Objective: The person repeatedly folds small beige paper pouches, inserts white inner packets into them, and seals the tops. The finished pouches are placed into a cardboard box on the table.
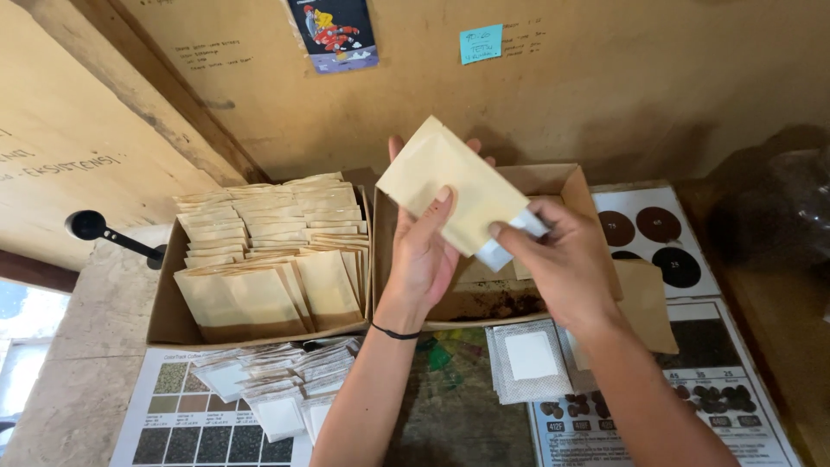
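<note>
A single camera sits on the person's head and looks steeply down and forward over the worktop toward the wall behind it, close enough that both forearms run in from the bottom edge. The left hand point(424, 251) and right hand point(553, 264) meet on a tan paper envelope point(450, 186) near the middle of the frame. Left of that grip lies a cardboard box point(173, 320); behind and above it rises the wall point(605, 78).

Two cardboard boxes point(259, 333); two hands point(424, 251) (one envelope point(450, 186) held); one scoop point(91, 227).
</note>
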